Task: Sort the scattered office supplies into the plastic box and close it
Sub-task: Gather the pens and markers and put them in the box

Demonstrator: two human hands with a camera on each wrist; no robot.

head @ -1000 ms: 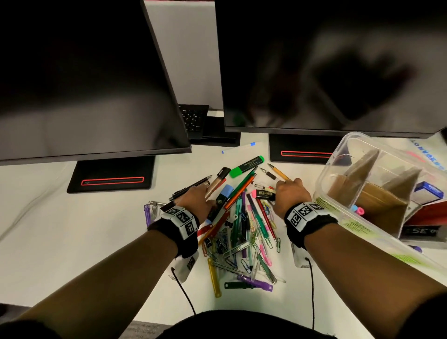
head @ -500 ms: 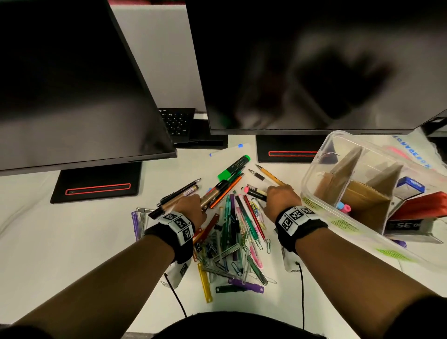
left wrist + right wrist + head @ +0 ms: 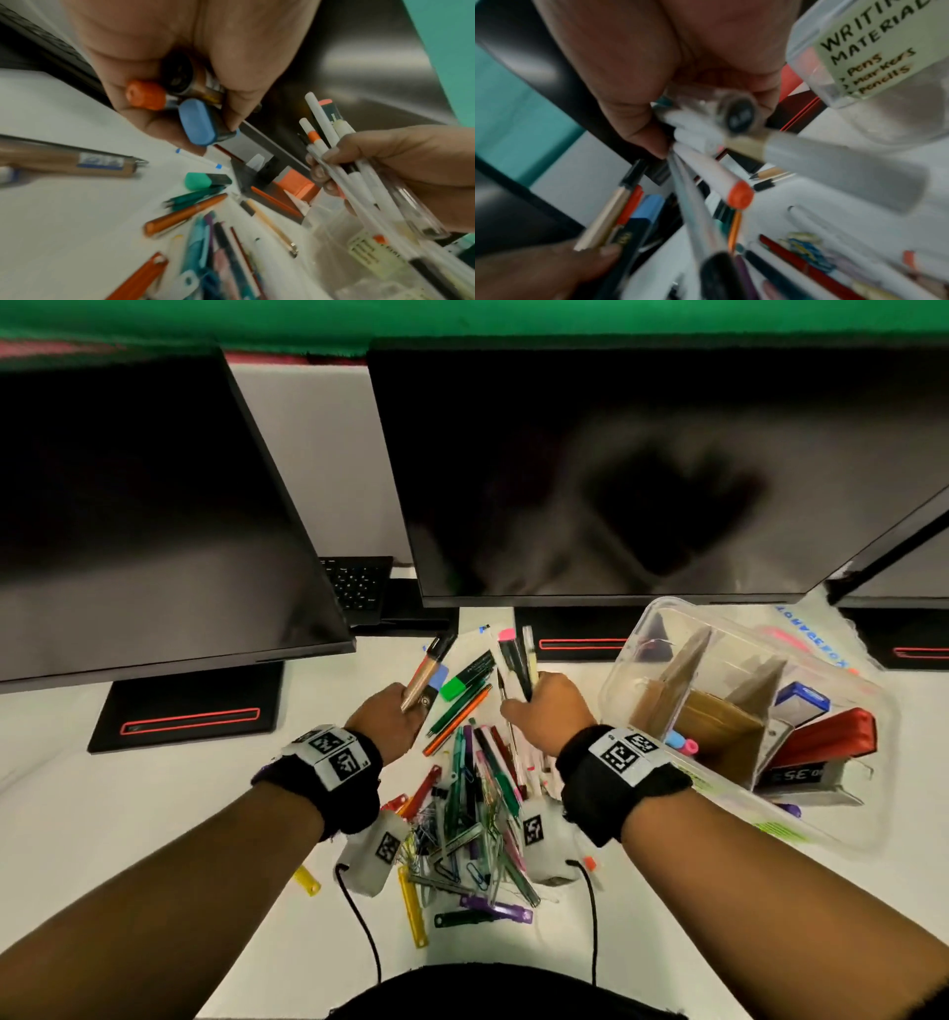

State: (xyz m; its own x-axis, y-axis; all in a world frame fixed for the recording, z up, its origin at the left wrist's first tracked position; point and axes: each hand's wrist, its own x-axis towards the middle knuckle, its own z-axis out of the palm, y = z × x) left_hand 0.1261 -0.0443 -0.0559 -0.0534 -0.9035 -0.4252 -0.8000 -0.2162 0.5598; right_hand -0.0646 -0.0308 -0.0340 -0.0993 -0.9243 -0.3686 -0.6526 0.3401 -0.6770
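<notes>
My left hand (image 3: 390, 716) grips a bundle of markers (image 3: 429, 670), among them a gold pen and a blue-capped marker (image 3: 197, 121). It is lifted above the pile of pens and clips (image 3: 472, 803) on the white desk. My right hand (image 3: 544, 711) grips a second bundle of pens (image 3: 516, 660), mostly white ones (image 3: 334, 162), held upright just left of the clear plastic box (image 3: 739, 629). The box stands open at the right, with a label reading "writing materials" (image 3: 859, 50) on its wall. In the right wrist view the left hand's pens (image 3: 608, 219) are close beside the right hand's bundle (image 3: 706, 166).
Two dark monitors (image 3: 616, 480) hang over the back of the desk, with a keyboard (image 3: 354, 582) between them. Cardboard dividers (image 3: 703, 706), a red stapler (image 3: 827, 737) and a blue box sit inside the plastic box. A green highlighter (image 3: 464, 677) and orange pen lie between my hands.
Both hands were down on the pile gathering pens. Now each has risen off the desk with a bundle held upright, and the head view has tilted up.
</notes>
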